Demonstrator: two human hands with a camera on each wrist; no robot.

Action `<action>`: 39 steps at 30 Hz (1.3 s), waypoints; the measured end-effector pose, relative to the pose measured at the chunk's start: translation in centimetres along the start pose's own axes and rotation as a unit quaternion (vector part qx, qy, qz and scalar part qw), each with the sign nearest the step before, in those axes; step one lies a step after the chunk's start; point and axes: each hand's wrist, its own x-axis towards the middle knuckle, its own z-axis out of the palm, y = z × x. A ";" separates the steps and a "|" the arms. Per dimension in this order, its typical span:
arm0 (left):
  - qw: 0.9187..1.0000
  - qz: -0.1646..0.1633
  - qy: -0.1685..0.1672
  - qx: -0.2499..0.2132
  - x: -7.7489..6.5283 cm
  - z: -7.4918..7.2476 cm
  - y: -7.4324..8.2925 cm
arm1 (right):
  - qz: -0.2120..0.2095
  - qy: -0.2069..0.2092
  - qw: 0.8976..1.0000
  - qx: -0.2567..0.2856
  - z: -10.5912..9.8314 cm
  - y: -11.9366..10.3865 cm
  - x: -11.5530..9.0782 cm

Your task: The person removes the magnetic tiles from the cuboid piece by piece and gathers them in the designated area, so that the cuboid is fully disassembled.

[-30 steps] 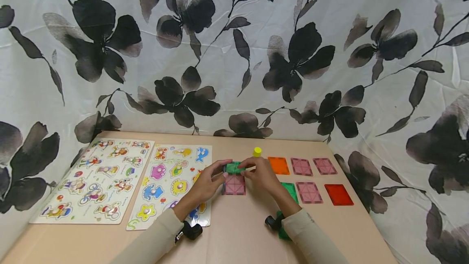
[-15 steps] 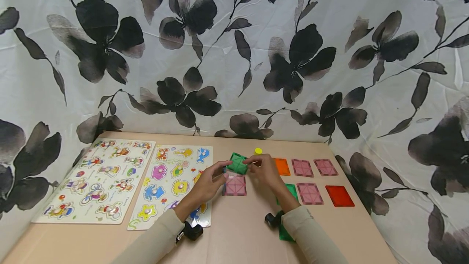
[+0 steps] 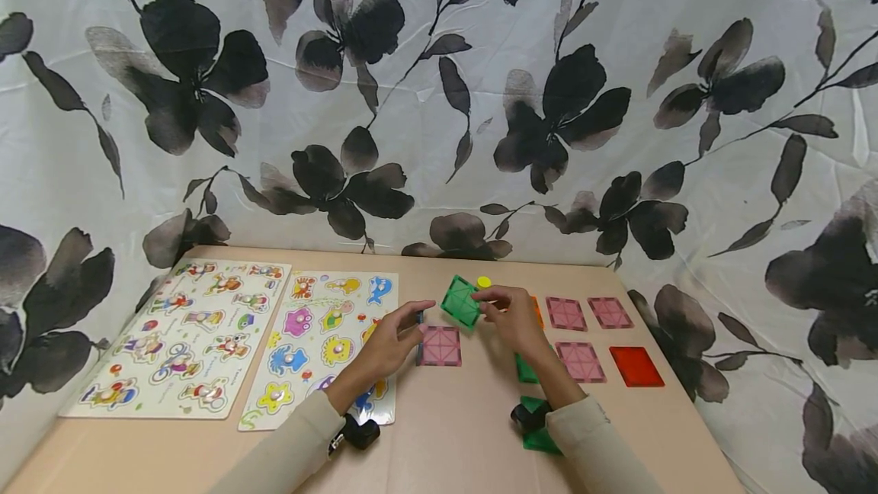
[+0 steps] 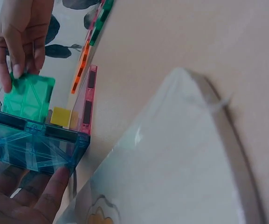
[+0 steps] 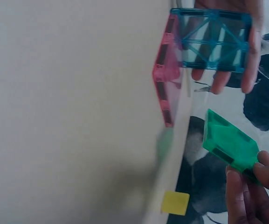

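Note:
My left hand (image 3: 386, 345) holds a clear blue magnetic tile (image 4: 34, 145) upright at the left edge of a pink magnetic tile (image 3: 440, 347) on the table. From the head, that blue tile shows only as a thin dark line; the right wrist view (image 5: 213, 39) has fingers behind it. Between thumb and fingers, my right hand (image 3: 513, 320) pinches a green magnetic tile (image 3: 458, 300) by its right corner. The green tile is tilted, raised above the table, and apart from the blue and pink ones.
A small yellow piece (image 3: 484, 281) stands behind the right hand. Flat tiles lie to the right: pink (image 3: 565, 313), red (image 3: 636, 367), green (image 3: 538, 441) and a partly covered orange one (image 3: 539, 311). Two picture puzzle boards (image 3: 257, 357) fill the left; a floral cloth (image 3: 439, 97) hangs behind.
The right hand has drawn the green tile away from above the pink tile, rightward, turning it to show its face. The left hand stays where it was.

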 end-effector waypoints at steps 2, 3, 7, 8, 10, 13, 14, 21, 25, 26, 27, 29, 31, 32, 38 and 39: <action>1.000 0.000 0.000 -0.001 0.0 0.0 0.0 | -0.007 0.001 1.000 -0.006 -0.7 -0.2 -0.5; 1.000 0.000 0.000 -0.002 0.0 0.0 0.0 | -0.011 0.002 1.000 -0.007 -1.0 -0.2 -0.8; 1.000 -0.004 0.001 -0.005 0.0 0.0 0.1 | -0.019 0.003 1.000 -0.008 -2.5 -0.4 -1.9; 1.000 -0.005 0.001 -0.005 0.0 0.0 0.1 | -0.019 0.004 1.000 -0.008 -2.8 -0.3 -2.1; 1.000 0.000 0.002 -0.004 -0.1 0.1 0.2 | -0.017 0.006 1.000 -0.009 -3.6 -0.1 -2.7; 1.000 -0.001 0.003 -0.004 0.0 0.1 0.2 | -0.004 0.010 1.000 -0.012 -4.7 0.4 -3.6; 1.000 -0.002 0.004 -0.004 -0.1 0.1 0.2 | 0.002 0.013 1.000 -0.015 -5.0 0.6 -4.0; 1.000 -0.007 0.006 -0.002 -0.1 0.1 0.2 | 0.016 0.029 0.999 -0.035 -7.6 1.6 -6.0; 1.000 -0.011 0.005 -0.005 0.0 0.1 0.1 | 0.028 0.040 0.998 -0.041 -9.1 2.2 -7.1; 1.000 -0.012 0.005 -0.005 0.0 0.1 0.2 | 0.035 0.042 0.998 -0.038 -9.5 2.3 -7.3; 1.000 -0.013 0.005 -0.006 0.0 0.1 0.1 | 0.040 0.042 0.998 -0.036 -9.8 2.5 -7.5; 1.000 -0.013 0.005 -0.008 0.0 0.1 0.1 | 0.047 0.044 0.997 -0.030 -10.6 2.9 -8.0; 1.000 -0.011 0.005 -0.009 -0.1 0.1 0.2 | 0.052 0.046 0.997 -0.019 -11.3 3.2 -8.6; 1.000 -0.011 0.005 -0.009 -0.1 0.1 0.2 | 0.055 0.045 0.997 -0.013 -11.7 3.3 -8.9; 1.000 -0.012 0.006 -0.008 -0.1 0.1 0.2 | 0.069 0.045 0.997 0.004 -13.6 4.2 -10.5; 1.000 -0.012 0.007 -0.007 -0.1 0.1 0.2 | 0.068 0.045 0.997 0.004 -13.9 4.5 -10.7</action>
